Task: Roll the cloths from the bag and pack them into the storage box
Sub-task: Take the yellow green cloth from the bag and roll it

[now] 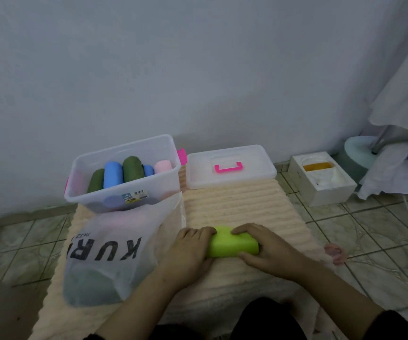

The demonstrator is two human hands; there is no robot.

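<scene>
A rolled lime-green cloth [232, 242] lies on the cream ribbed mat [242, 207] in front of me. My left hand [190, 251] grips its left end with fingers curled over the top. My right hand [266, 249] grips the right end the same way. A translucent white bag [114, 256] with black letters lies to the left, with dark and pink cloths showing through it. Behind the bag stands the clear storage box [124, 192], holding several rolled cloths in green, blue and pink.
The box's clear lid [230, 168] with a pink handle lies on the mat's far end. A white foam carton [320, 180] sits on the tiled floor at the right, near hanging white fabric [404, 119]. The wall runs close behind.
</scene>
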